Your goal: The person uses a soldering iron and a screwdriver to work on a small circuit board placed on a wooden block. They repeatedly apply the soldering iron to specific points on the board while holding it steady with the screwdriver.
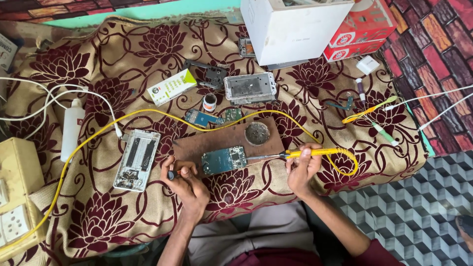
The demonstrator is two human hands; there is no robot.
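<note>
Holding a yellow soldering iron (315, 153) pinched in my right hand (301, 170), tip touching the blue circuit board (224, 160) at the wooden board's (197, 145) front edge; my left hand (189, 184) pinches a small dark part (172, 174).

- Soft, even daylight, bright all over
- White box (290, 27) glares pale, its faces nearly washed out
- Faint shadows fall below and left of that box
- Sharp focus near it; edges farther off bend and soften slightly

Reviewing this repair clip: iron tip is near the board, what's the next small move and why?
Probably ease the soldering iron tip down onto the blue circuit board: the right hand aims it at the board's right edge, while the left hand waits beside the board with a small dark object.
</note>
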